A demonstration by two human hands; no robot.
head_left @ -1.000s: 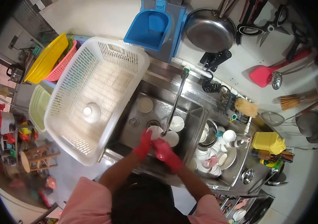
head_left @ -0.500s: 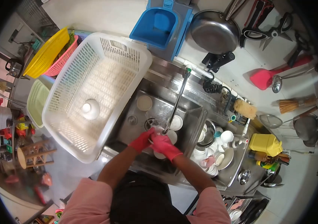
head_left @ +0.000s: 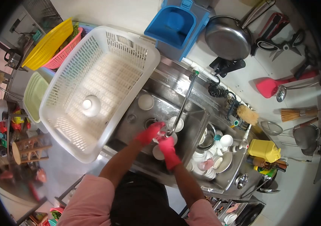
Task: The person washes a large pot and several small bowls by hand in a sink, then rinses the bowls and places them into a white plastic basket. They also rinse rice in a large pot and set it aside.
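Note:
Both hands wear red-pink rubber gloves and meet under the tap [head_left: 183,101] in the left sink basin [head_left: 128,133]. My left hand [head_left: 151,133] is closed on a small white dish [head_left: 155,140], mostly hidden by the gloves and tap. Against the same dish, from the right, my right hand [head_left: 166,147] has its fingers bent. White bowls lie around them: one [head_left: 145,102] at the back left, one [head_left: 176,124] right of the tap's end, and one [head_left: 158,153] just below the gloves.
A big white plastic basket [head_left: 104,128] stands left of the basin with one white bowl [head_left: 91,106] inside. The right basin holds piled white dishes [head_left: 224,162]. A yellow jug [head_left: 264,150] stands farther right. Pans and utensils hang along the wall.
The view has shifted slightly. My right hand has turned so its forearm comes more steeply from below, and my left fingers reach farther forward. The hands stay together under the tap.

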